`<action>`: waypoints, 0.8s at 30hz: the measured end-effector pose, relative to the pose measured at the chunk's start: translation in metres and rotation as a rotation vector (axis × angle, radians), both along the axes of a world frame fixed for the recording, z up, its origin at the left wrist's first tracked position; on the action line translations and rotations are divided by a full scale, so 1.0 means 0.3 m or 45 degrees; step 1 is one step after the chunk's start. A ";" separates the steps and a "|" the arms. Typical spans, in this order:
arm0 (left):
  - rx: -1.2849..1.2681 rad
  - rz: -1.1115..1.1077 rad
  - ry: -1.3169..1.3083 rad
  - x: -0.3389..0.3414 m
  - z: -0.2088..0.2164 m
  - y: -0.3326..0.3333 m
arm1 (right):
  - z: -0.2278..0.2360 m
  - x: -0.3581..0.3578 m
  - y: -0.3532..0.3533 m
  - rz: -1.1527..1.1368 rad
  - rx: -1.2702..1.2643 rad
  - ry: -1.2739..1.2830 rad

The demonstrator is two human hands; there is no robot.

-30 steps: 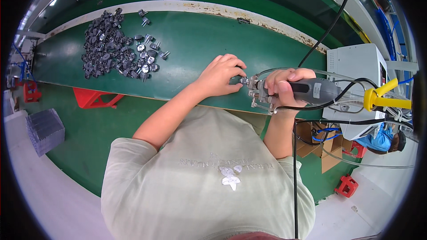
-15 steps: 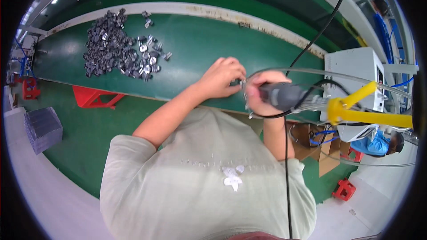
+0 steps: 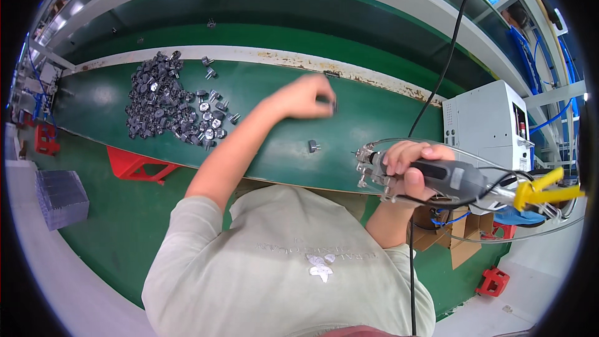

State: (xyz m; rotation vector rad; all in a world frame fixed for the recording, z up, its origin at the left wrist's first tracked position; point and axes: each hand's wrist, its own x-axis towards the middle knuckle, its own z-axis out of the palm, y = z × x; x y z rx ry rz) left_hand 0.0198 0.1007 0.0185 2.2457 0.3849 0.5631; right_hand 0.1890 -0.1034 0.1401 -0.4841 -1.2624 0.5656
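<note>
My left hand (image 3: 302, 98), smeared by motion, is over the green bench with its fingers curled. A small dark part (image 3: 334, 107) shows at its fingertips, too blurred to make out fully. Another small dark part with metal pins (image 3: 313, 146) lies alone on the bench between my two hands. My right hand (image 3: 413, 163) is wrapped round a grey electric screwdriver (image 3: 458, 178), which lies nearly level above the bench edge. Its clear guide head with metal fittings (image 3: 368, 171) points left, toward the lone part.
A heap of small dark pinned parts (image 3: 159, 97) covers the bench's left side. At the right stands a white machine (image 3: 480, 125). A black cable (image 3: 446, 62) and clear hoses run by the screwdriver, with a yellow bracket (image 3: 543, 191) behind. Red stools (image 3: 140, 165) and cardboard boxes (image 3: 465, 237) are below.
My hands have come apart: the left swung forward, the right drew back right with the screwdriver. A pinned part now lies on the bench between them. The view has tilted.
</note>
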 end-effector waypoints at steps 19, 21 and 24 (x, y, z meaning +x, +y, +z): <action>-0.019 0.233 0.123 -0.112 -0.021 -0.384 | -0.112 -0.019 0.056 -0.124 -0.267 0.138; 0.082 0.333 -0.020 -0.070 -0.056 -0.401 | -0.117 -0.024 0.059 -0.113 -0.246 0.128; 0.319 0.404 -0.151 -0.041 -0.092 -0.401 | -0.115 -0.027 0.063 -0.118 -0.222 0.070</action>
